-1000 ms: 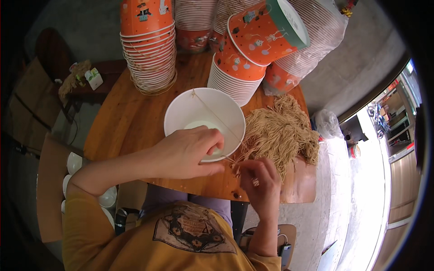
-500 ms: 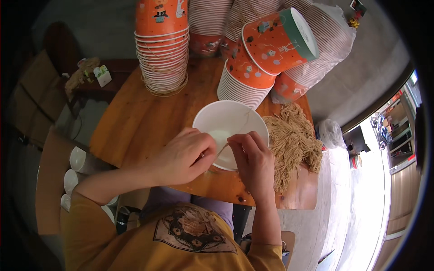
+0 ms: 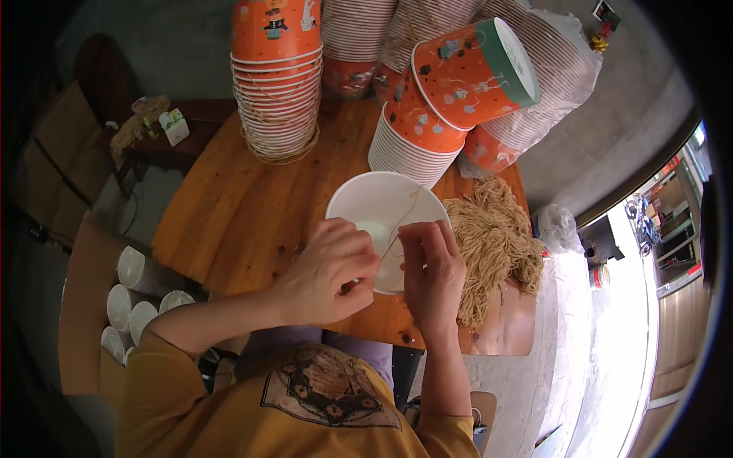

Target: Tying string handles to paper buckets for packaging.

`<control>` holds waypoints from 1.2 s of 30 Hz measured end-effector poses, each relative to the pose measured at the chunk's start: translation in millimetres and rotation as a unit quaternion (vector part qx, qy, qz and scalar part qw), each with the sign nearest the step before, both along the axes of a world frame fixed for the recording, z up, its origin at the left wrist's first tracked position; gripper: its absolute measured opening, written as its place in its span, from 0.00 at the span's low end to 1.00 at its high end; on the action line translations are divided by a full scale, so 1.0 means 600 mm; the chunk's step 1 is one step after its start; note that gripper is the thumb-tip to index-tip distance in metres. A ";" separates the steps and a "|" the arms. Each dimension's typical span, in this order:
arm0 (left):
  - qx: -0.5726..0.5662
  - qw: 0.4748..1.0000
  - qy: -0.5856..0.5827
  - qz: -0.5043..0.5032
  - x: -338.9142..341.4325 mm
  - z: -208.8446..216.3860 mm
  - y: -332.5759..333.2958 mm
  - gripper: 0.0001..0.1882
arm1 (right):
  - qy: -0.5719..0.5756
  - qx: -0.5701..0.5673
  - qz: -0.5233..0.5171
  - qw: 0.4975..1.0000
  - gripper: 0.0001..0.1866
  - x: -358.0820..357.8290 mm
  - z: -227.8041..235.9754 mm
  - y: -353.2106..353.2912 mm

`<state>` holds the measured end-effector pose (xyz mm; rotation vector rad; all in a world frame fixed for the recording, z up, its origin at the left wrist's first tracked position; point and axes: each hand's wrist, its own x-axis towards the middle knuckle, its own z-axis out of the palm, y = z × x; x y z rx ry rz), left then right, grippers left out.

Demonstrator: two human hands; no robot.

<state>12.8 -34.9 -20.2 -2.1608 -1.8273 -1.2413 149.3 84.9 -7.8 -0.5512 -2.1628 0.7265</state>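
Note:
A round white paper bucket (image 3: pixel 359 192) stands on the wooden table before me, its open mouth facing up. A thin tan string (image 3: pixel 414 200) shows against its white inside, running in a loose curve between my hands. Over the near left rim, my left hand (image 3: pixel 336 271) is closed in a pinch at the string, its fingertips partly hidden. Above the right side of the rim, my right hand (image 3: pixel 432 269) pinches the string between thumb and fingers. A thick bundle of tan strings (image 3: pixel 496 244) lies on the table just right of the bucket.
A tall stack of orange buckets (image 3: pixel 276 99), strings hanging about it, stands far left on the wooden table (image 3: pixel 229 206). Another stack (image 3: pixel 416 145) carries a tilted orange bucket (image 3: pixel 466 72). Bagged stacks (image 3: pixel 550 69) stand behind. A cardboard box (image 3: pixel 80 305) holds several white buckets at left.
My left hand has shifted slightly right and its back has turned up more. My right hand has tilted, and more of the string shows as a loose curve inside the bucket.

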 end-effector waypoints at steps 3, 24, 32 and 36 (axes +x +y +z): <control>0.048 0.996 0.041 -0.070 -0.013 -0.012 -0.006 0.07 | 0.008 0.027 -0.002 1.000 0.05 -0.005 0.003 -0.011; 0.300 0.927 0.009 0.227 -0.255 0.133 -0.195 0.21 | -0.092 -0.203 0.337 0.915 0.08 -0.223 0.120 0.035; 0.324 0.893 -0.141 0.278 -0.260 0.046 -0.267 0.12 | 0.270 -0.515 0.386 0.715 0.15 -0.498 0.248 0.089; 0.265 0.903 -0.243 0.235 -0.250 0.005 -0.250 0.11 | 0.242 -0.542 0.302 0.746 0.12 -0.546 0.198 0.137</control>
